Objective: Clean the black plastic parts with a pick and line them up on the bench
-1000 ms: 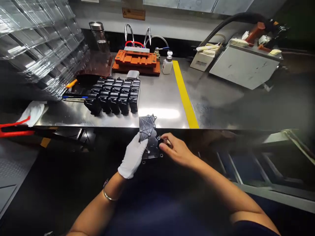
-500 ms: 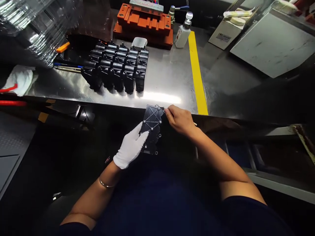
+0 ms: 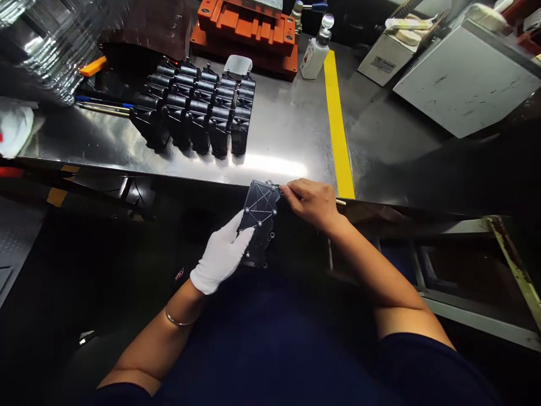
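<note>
**Ribbed black cover held at the steel tabletop's edge**

A white-gloved left hand [image 3: 220, 256] closes its grip on a flat, ribbed black plastic cover [image 3: 258, 217] just below the polished steel tabletop [image 3: 287, 141]. The bare right hand [image 3: 313, 203] pinches its upper corner. Behind, matching black moulded housings [image 3: 198, 113] stand in four rows; their number is unclear

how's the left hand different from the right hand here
The left hand wears a white glove; the right hand is bare. The left hand grips the lower part of the black ribbed cover from its left side; the right hand pinches at its upper right corner and holds a thin stick whose tip pokes out to the right. Both touch the same cover, in front of the steel table.
</note>
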`<state>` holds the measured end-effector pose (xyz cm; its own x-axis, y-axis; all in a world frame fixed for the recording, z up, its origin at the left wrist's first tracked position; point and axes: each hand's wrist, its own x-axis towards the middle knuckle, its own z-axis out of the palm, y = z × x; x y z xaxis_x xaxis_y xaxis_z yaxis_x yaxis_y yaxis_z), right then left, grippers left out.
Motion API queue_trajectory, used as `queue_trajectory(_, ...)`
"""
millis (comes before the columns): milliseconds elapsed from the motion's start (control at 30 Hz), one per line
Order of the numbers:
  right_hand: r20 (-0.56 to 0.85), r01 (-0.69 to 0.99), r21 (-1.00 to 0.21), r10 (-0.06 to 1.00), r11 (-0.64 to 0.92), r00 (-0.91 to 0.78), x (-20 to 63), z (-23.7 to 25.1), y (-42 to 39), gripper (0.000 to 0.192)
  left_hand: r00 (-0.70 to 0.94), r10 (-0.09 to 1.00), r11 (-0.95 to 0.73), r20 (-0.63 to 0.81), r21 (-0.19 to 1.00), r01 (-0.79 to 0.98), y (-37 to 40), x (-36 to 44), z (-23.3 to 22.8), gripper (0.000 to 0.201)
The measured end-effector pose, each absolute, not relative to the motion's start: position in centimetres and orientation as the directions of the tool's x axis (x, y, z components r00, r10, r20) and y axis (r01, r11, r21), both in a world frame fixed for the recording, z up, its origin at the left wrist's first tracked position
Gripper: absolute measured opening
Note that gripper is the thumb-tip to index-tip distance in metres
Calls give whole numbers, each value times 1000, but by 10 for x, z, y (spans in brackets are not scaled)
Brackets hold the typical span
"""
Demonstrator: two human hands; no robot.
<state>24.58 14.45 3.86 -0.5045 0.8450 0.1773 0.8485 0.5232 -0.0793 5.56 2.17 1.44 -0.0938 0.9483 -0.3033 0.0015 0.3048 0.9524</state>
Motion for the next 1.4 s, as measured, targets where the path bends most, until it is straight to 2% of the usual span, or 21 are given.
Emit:
queue_trajectory(367,187,876,-155,884,457,-428,247,36,143,44,-106,948,302,-300,953,1,21,56,11,55)
queue_trajectory(567,217,756,-261,799,601,-561,257,34,123,45,-95,957,275,-275,961,-18,22,55,13,51)
queue_trajectory(733,255,718,-168,734,675,-630,258,33,115,44,-101,949,298,-298,954,-22,22,54,12,59)
queue_trajectory(900,336,740,-45,708,671,-621,257,35,118,45,-121,942,311,-314,949,-44,22,56,12,60)
queue_trajectory(1000,345,721,-47,689,691,-638,257,34,117,45,-115,946,301,-304,953,-45,22,57,12,59)
queue_trajectory(1167,351,729,-106,711,676,-609,257,31,114,43,-119,942,304,-314,948,-92,21,58,11,62)
queue_trajectory(1400,341,768,-146,760,624,-553,256,26,109,42,-129,945,293,-300,953,-70,22,58,10,61)
